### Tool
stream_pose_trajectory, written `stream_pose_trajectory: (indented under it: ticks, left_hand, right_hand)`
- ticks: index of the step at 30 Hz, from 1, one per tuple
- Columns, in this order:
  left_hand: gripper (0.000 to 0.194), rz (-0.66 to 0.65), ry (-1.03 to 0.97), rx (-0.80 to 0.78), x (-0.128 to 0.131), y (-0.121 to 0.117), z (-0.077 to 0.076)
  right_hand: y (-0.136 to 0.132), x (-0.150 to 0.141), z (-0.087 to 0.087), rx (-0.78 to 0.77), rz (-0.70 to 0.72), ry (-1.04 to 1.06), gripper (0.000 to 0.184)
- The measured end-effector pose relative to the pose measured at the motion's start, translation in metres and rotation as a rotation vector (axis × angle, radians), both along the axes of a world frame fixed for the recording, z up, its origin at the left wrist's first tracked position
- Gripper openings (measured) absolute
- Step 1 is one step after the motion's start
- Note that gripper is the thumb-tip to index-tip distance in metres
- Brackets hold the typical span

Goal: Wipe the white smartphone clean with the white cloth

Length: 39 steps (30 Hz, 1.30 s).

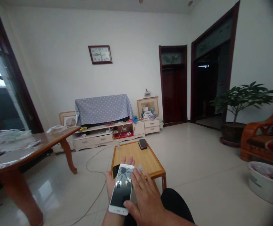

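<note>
We are finding a white-framed, rectangular, glass-fronted smartphone (121,192) resting on the flat, uncurled left hand (110,185), its long axis pointing forward; the right hand (146,194), fingers extended, is overlapping its right edge.

There are two hands (111,185) (148,196) and one white phone (122,190)

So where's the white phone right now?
In the head camera's view, the white phone is low, just left of centre, lying screen-up on the left hand, with the right hand along its right edge.
</note>
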<state>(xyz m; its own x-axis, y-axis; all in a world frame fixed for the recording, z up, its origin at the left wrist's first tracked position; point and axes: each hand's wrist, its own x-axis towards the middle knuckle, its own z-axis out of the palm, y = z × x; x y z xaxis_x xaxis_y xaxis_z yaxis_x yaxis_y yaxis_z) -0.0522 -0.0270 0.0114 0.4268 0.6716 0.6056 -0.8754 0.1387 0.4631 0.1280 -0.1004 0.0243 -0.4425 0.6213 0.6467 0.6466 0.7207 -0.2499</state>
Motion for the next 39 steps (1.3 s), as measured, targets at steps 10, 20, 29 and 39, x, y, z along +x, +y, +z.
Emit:
stream_pose_trajectory:
  ticks: [10,20,29,39]
  left_hand:
    - [0.098,-0.055,0.052,-0.011,0.017,0.0,-0.003]
    - [0.094,-0.033,0.127,0.01,0.014,0.0,-0.007]
    - [0.095,0.061,0.133,-0.052,0.027,-0.004,-0.003]
    - [0.099,0.032,0.172,-0.055,0.033,-0.002,-0.005]
  right_hand:
    - [0.01,0.0,0.021,0.025,0.29,-0.182,0.079]
    - [0.002,-0.007,-0.004,0.234,0.41,-0.228,0.048]
    - [0.013,0.009,0.03,0.017,0.273,-0.185,0.075]
    - [0.031,0.004,0.036,-0.007,0.184,-0.145,0.07]
